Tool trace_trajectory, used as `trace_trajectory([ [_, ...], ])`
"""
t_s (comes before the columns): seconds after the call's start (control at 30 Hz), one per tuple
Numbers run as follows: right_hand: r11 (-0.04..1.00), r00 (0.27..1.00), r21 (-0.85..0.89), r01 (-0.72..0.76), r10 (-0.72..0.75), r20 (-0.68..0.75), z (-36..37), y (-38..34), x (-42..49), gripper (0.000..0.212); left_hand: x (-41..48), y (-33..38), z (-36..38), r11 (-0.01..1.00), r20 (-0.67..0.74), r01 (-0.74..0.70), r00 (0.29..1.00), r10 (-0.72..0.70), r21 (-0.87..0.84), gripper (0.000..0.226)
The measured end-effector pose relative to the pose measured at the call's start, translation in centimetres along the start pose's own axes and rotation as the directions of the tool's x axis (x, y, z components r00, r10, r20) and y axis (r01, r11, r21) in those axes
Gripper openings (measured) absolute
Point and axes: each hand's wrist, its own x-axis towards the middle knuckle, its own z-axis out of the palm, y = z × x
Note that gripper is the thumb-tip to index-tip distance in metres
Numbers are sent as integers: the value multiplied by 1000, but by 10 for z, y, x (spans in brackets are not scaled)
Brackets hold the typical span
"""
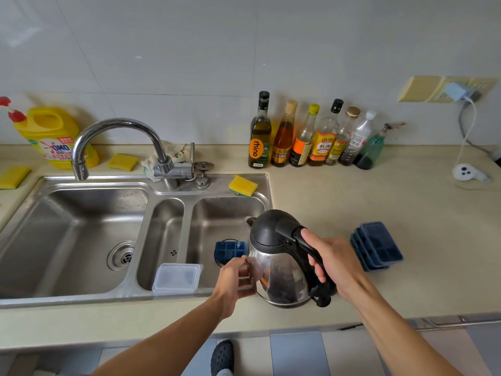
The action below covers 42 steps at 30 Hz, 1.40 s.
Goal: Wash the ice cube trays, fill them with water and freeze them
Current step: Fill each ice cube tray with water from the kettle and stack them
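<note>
Brushed stainless steel double sink (67, 298) on the left. A clear rectangular plastic lid (177, 278) lies across the ledge between its basins. A dark blue gridded ice cube tray (227, 249) sits low in the right basin and is getting a thin stream of water.

The left hand (234, 278) has curled fingers at the tray's near edge. Cannot tell if it pinches the tray or just steadies the pot, since the contact is hidden. The black-lidded stainless steel kettle (282, 272) is tipped toward the basin, and the right hand (336, 264) is wrapped tight round its black handle. Further right, a stack of dark blue ice cube trays (378, 246) sits on the beige counter, well apart from the sink.

Handling guess: the tray is light when empty and probably a bit flexible, wet and slick. Once full it will slosh, so take it by both short ends and keep it level.
</note>
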Motion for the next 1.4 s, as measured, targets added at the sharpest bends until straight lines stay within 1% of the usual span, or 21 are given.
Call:
trace_trajectory([
  [0.2,1000,1000,1,-1,1,3,0,1,2,54,2,0,-2,1000,26,-20,999,20,5,38],
  [0.43,1000,1000,-2,10,-10,13,1,2,3,54,4,-4,-3,1000,-3,-17,1000,17,-7,38],
  [0.7,1000,999,-4,23,-23,28,0,5,2,54,0,-5,-2,1000,6,-20,1000,20,3,38],
  [0.93,998,998,13,65,-65,16,-4,15,4,53,2,-4,0,998,20,-55,998,54,16,35],
  [1.03,996,997,57,73,-71,-34,-4,22,7,54,4,8,-1,992,78,-109,992,103,68,36],
  [1.13,991,993,117,72,-60,-107,-1,29,13,58,5,33,7,966,87,-168,984,154,194,35],
  [1.2,983,987,169,76,-50,-150,2,32,20,59,7,50,12,903,59,-266,963,262,337,27],
  [1.27,977,981,203,71,-32,-191,5,35,28,59,8,66,16,819,33,-399,905,424,413,17],
  [1.33,971,972,233,61,-4,-236,6,37,39,61,8,79,21,772,42,-496,850,525,398,14],
  [1.4,967,961,251,49,22,-275,6,36,50,62,7,88,31,758,128,-558,825,550,338,14],
])
